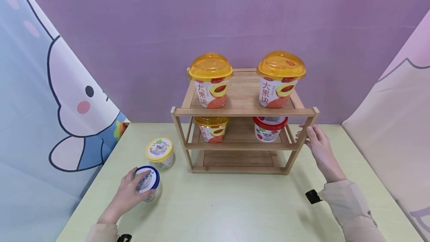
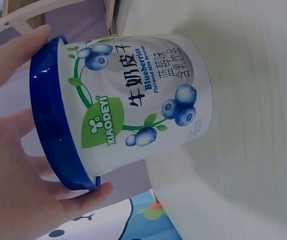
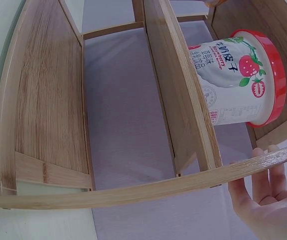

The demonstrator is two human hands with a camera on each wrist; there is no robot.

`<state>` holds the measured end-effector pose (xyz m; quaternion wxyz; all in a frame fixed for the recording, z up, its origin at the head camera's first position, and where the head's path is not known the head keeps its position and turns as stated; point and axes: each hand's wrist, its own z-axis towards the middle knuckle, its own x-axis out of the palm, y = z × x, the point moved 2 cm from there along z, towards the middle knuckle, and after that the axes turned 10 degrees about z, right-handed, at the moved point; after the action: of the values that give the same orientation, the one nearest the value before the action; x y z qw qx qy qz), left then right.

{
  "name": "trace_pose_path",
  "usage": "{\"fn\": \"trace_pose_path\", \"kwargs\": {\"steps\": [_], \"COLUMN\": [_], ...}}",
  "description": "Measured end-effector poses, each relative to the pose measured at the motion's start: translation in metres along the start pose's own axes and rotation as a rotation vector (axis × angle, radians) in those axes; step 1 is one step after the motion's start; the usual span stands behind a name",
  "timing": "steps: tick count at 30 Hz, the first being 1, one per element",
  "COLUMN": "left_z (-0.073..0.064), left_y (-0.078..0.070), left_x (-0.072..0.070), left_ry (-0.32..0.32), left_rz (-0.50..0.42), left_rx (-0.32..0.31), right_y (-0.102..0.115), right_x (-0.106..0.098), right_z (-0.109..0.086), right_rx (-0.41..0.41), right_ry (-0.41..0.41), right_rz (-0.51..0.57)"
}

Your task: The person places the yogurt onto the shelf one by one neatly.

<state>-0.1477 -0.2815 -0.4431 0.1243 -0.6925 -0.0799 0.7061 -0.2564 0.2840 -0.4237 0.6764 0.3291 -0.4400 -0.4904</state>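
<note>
My left hand (image 1: pixel 125 195) holds a milk drink tub with a blue lid (image 1: pixel 148 182) by its rim, fingers spread around the lid. In the left wrist view this tub (image 2: pixel 133 95) shows blueberries on its white side; whether its base touches the table I cannot tell. Just behind it stands a yellow-lidded tub (image 1: pixel 159 152). At the right side of a wooden three-tier shelf (image 1: pixel 238 146), my right hand (image 1: pixel 319 146) grips the upright post (image 3: pixel 158 190), with several fingers behind it. A red-lidded strawberry tub (image 3: pixel 233 77) sits on the middle tier near that hand.
On the top tier stand two orange-lidded fruit cups, one at left (image 1: pixel 211 81) and one at right (image 1: pixel 280 81). Another orange-lidded cup (image 1: pixel 212 130) is on the middle tier's left. A purple cloth backdrop (image 1: pixel 151 47) hangs behind the pale table (image 1: pixel 218 212).
</note>
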Motion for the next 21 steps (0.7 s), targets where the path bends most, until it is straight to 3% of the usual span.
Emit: {"fn": "trace_pose_path", "kwargs": {"steps": [3,9,12,21], "left_z": [0.0,0.001,0.002,0.001], "left_y": [-0.002,-0.003,-0.002,0.002], "left_x": [0.0,0.001,0.002,0.004], "left_ry": [-0.002,-0.009,-0.011,-0.018], "left_rz": [0.011,-0.002,-0.029,-0.068], "left_rx": [-0.012,-0.038,-0.056,-0.045], "right_y": [-0.014,0.033,0.046,0.046], "right_x": [-0.015,0.036,0.049,0.05], "right_z": [0.004,-0.009,-0.012,-0.013], "right_rx": [-0.011,-0.004,0.001,0.018], "right_ry": [0.028,-0.058,-0.069,-0.075], "right_rz": [0.056,-0.057,-0.038,-0.046]}}
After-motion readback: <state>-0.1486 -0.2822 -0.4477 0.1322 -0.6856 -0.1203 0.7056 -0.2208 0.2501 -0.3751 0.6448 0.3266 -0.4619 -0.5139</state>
